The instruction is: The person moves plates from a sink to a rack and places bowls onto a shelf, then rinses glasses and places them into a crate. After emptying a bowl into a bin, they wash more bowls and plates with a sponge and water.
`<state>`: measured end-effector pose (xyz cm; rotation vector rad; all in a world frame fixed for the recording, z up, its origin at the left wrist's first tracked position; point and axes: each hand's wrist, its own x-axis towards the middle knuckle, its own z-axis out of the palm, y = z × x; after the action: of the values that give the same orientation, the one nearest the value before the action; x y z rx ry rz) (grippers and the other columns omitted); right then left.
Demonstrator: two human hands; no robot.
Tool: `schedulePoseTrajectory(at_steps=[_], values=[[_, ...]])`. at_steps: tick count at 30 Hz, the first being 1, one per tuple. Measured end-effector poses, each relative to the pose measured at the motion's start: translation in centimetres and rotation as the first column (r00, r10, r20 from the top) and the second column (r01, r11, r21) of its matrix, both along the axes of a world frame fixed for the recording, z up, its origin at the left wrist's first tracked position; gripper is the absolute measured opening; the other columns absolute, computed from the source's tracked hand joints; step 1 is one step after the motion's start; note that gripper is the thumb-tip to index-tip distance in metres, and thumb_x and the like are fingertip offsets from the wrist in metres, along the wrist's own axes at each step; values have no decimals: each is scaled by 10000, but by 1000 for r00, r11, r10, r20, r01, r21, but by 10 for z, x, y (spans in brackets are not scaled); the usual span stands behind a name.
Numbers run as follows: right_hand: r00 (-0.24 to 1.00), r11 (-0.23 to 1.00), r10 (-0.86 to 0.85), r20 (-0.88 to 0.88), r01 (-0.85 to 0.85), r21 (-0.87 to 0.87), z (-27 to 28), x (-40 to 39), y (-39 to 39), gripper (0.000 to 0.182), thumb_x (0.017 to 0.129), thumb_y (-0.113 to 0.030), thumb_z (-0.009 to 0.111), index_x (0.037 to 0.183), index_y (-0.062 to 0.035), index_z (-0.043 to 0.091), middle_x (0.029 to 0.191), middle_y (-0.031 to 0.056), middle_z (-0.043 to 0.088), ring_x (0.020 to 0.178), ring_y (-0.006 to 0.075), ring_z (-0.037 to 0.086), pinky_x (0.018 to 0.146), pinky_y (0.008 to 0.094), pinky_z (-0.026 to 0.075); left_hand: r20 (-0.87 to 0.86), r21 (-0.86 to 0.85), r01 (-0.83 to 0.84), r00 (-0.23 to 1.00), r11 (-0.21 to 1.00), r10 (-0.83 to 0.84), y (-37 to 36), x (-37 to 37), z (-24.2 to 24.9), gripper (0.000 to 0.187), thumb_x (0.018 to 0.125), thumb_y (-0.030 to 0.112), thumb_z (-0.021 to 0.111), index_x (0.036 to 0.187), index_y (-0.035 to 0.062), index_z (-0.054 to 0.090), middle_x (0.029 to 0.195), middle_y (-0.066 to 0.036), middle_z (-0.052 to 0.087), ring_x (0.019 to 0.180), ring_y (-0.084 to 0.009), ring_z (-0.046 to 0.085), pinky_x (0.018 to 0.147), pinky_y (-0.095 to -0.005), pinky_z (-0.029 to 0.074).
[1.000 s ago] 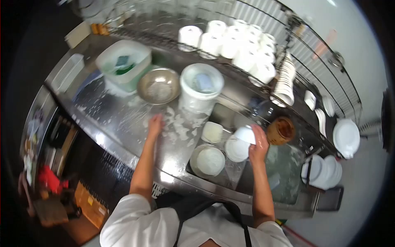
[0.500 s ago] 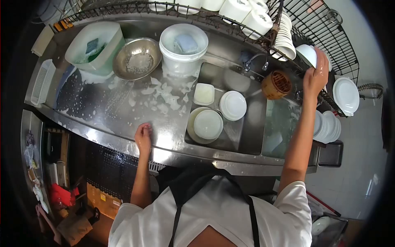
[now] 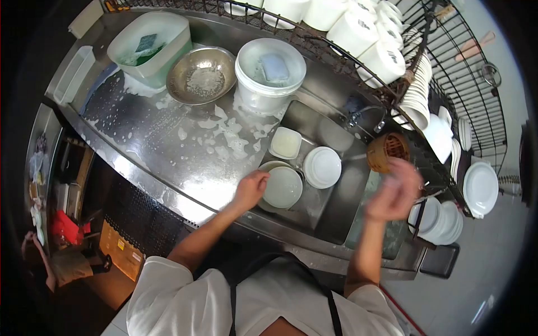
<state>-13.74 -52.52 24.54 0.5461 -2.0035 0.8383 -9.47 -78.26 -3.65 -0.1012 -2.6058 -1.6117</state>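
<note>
My left hand [image 3: 251, 191] is over the sink's left edge, its fingers curled together at the rim of a pale round bowl [image 3: 282, 187]. That bowl rests on a wider one in the sink. Beside it are a stack of round white dishes [image 3: 323, 168] and a squarish white dish [image 3: 285, 143]. My right hand [image 3: 395, 193], blurred by motion, is above the sink's right side with its fingers loosely apart and no object visible in them. It overlaps the lower edge of a bamboo steamer basket [image 3: 388, 151].
On the foamy steel counter [image 3: 162, 140] stand a tub of green liquid [image 3: 150, 47], a metal bowl [image 3: 202, 75] and a white bucket [image 3: 270, 75] with a blue sponge. A wire rack [image 3: 476, 78] holds white cups and bowls. A tap [image 3: 367, 116] projects over the sink.
My right hand has left a white bowl at the rack and come down toward the sink. My left hand has moved right, from the counter edge to the bowls. The view has shifted.
</note>
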Motion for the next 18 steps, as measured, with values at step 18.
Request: schedulePoseTrajectory(at_steps=[18], values=[[620,695,75,781,-594,405,-173,-349,-177,478,850,-297,677,1244,-28,642,1231,187,664,1082,337,652,897,426,515,377,-701,122,900,702,220,92,-38,-225,415,891,168,627,1249,-26,545,986,-207,705,876,-345,727,777,-417,600]])
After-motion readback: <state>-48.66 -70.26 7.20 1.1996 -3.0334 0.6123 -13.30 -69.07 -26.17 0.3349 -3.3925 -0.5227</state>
